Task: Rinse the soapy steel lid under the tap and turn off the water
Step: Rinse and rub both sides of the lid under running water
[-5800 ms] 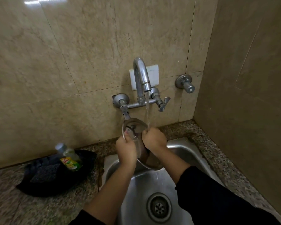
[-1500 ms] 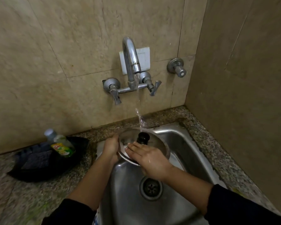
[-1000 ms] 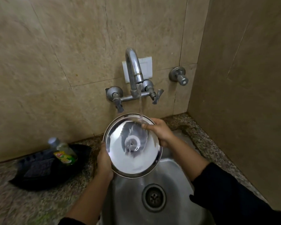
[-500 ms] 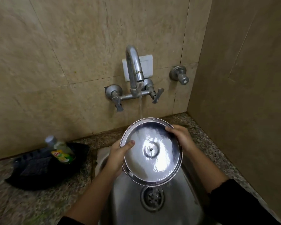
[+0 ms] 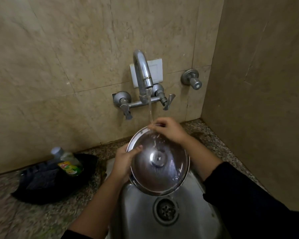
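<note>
Under one running tap [image 5: 142,75] — one steel lid [image 5: 158,161], two hands' fingers [image 5: 136,149] gripping its rim.

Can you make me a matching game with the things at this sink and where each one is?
Things:
1. steel lid
2. dish soap bottle
3. drain
4. tap spout

Places:
A. in the bottom of the sink
B. on the wall, pouring water
C. held in both hands
D. in the black tray on the counter

Pairs: 1-C, 2-D, 3-A, 4-B
</note>
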Demonstrator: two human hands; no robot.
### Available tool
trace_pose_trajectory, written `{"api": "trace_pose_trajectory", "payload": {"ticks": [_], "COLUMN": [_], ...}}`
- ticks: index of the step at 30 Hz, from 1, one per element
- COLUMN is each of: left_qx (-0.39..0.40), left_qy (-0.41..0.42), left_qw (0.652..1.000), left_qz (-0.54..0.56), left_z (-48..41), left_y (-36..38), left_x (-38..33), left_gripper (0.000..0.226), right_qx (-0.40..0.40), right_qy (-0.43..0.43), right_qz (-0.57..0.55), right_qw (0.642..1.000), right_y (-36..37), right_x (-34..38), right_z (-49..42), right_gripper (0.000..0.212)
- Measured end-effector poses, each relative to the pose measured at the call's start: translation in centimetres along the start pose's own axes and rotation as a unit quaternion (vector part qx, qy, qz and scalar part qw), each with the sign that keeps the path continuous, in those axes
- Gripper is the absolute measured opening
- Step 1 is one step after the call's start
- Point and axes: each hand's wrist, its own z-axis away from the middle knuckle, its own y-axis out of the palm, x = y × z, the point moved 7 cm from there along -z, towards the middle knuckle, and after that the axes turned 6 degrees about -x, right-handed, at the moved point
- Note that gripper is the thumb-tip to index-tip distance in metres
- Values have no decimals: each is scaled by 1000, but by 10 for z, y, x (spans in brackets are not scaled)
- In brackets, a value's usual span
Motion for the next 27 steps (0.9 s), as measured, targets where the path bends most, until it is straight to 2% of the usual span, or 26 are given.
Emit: {"api": "trace_pose_trajectory", "payload": {"ticks": [2, 4, 6, 8, 9, 11, 14, 16, 19, 23, 25, 27], "left_qx": [-29, -4, 58, 95, 84, 51, -24, -79, -90, -66, -71, -90], "left_qy": [-33, -93, -149, -136, -117, -95, -92, -81, -66, -61, -54, -44], "left_qw": [998, 995, 987, 986, 989, 994, 995, 993, 994, 996, 996, 995], "left_qz": [43, 43, 9, -20, -31, -35, -2, 14, 6, 17, 19, 11], "left_z": [0, -6, -8, -13, -15, -14, -12, -11, -8, 2, -1, -6], "left_y": [-16, -22, -15, -9, -9, -13, -27, -38, -33, -6, -8, -22], "left_x": [5, 11, 8, 2, 0, 2, 15, 19, 20, 13, 11, 14], "left_gripper": [19, 30, 35, 36, 35, 35, 37, 38, 39, 35, 37, 43], "right_qx": [-84, -106, -57, 8, 15, -43, -203, -229, -163, -41, 31, 98], "right_qy": [61, 60, 50, 40, 33, 8, -28, -7, -10, -142, -201, -240], "right_qz": [-76, -70, -14, 59, 96, 183, 342, 385, 404, 327, 304, 319], "right_qw": [992, 990, 997, 997, 995, 982, 917, 894, 900, 933, 931, 912], "right_y": [-19, -19, -4, 15, 19, 14, 1, 7, 34, 84, 102, 102], "right_x": [-23, -25, -13, 3, 10, 15, -3, -28, -42, -4, 3, -10], "right_z": [-4, -7, -10, -9, -8, -4, 19, 39, 49, 60, 81, 104], "right_gripper": [36, 41, 42, 46, 48, 50, 39, 46, 65, 70, 67, 67]}}
